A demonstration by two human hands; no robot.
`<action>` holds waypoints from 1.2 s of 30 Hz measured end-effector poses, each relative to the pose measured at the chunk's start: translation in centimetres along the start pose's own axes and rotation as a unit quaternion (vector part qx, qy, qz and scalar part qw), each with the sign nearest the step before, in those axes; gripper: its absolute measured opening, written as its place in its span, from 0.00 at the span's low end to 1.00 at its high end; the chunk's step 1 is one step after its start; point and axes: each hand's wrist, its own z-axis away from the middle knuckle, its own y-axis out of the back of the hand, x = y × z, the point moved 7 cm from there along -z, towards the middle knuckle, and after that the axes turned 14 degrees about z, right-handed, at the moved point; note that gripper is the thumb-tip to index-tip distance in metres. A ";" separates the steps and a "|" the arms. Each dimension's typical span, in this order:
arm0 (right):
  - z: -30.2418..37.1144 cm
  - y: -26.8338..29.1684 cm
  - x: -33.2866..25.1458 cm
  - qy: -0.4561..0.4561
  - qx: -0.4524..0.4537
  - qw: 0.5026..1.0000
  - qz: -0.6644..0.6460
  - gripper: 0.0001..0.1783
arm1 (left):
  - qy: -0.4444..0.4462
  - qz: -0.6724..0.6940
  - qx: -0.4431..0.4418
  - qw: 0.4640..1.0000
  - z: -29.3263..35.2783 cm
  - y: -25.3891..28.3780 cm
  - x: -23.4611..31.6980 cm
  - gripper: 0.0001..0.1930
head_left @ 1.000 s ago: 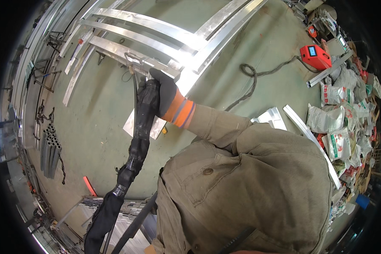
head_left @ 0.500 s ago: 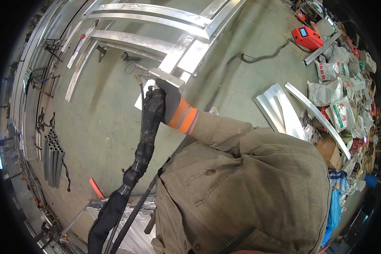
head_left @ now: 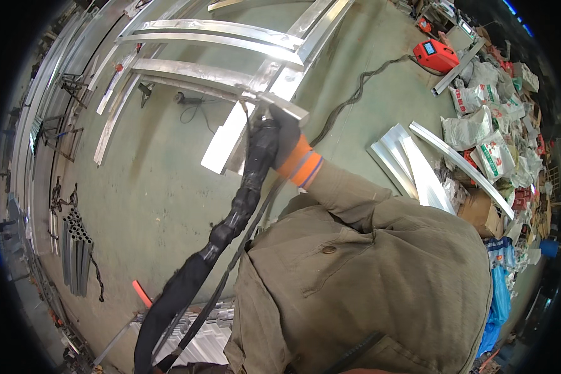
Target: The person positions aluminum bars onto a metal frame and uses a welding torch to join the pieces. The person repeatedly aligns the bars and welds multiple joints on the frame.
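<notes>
My right hand (head_left: pixel 287 138), in a dark glove with an orange cuff, is closed round the grip of a welding gun (head_left: pixel 291 110) with a silver, box-shaped head. A thick black wrapped hose (head_left: pixel 246 196) runs from its grip down to the lower left. The gun is over the near end of a frame of shiny metal bars (head_left: pixel 221 38); whether it touches the metal cannot be made out. Just left of the hose, a bright flat metal end (head_left: pixel 223 148) sticks out. My left hand is not in view.
On the floor at upper right stands a red machine (head_left: pixel 436 56) with a small screen and a cable. Bent metal strips (head_left: pixel 408 165) lie at right, beside piled white sacks (head_left: pixel 495 156). A bundle of tubes (head_left: pixel 76 258) lies at left. A small power tool (head_left: pixel 184 98) rests near the frame.
My right hand and the welding gun have moved to the right along with the hose, baring more of the flat metal end. The view has shifted slightly.
</notes>
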 end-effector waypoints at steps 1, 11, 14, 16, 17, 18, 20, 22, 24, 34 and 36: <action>0.1 0.7 -1.4 0.015 -0.004 1.000 0.010 0.17 | 0.007 -0.004 0.000 1.000 0.5 -0.4 -0.8 0.13; -1.8 11.7 -19.3 0.189 0.054 0.980 0.033 0.19 | -0.073 0.081 -0.295 0.949 16.1 -21.8 -1.7 0.09; -3.5 15.2 -26.8 0.230 0.056 0.966 0.103 0.19 | 0.091 0.175 -0.421 0.885 25.7 -32.2 1.0 0.07; -4.7 16.6 -31.8 0.256 0.030 0.951 0.170 0.19 | 0.125 0.173 -0.497 0.841 32.1 -36.7 5.3 0.13; -5.5 17.0 -34.3 0.270 0.019 0.939 0.213 0.19 | 0.083 0.137 -0.558 0.815 36.3 -38.6 8.4 0.17; -6.4 17.7 -36.5 0.269 0.038 0.936 0.225 0.20 | -0.011 -0.044 -0.601 0.798 39.2 -40.8 11.2 0.16; -7.6 18.4 -40.9 0.266 0.017 0.934 0.236 0.21 | -0.129 -0.253 -0.653 0.702 44.0 -44.0 16.8 0.16; -8.5 18.8 -45.1 0.264 0.005 0.933 0.244 0.22 | -0.135 -0.274 -0.693 0.653 48.6 -46.2 22.0 0.18; -9.2 19.1 -48.7 0.265 0.017 0.928 0.261 0.24 | 0.370 0.008 -0.586 0.720 52.2 -46.7 24.1 0.17; -14.4 19.5 -51.5 0.340 0.054 0.819 0.459 0.25 | 0.401 0.356 -0.463 0.705 55.3 -55.5 44.3 0.26; -14.9 19.5 -51.1 0.334 0.054 0.804 0.489 0.24 | 0.357 0.369 -0.491 0.703 55.1 -56.4 49.1 0.33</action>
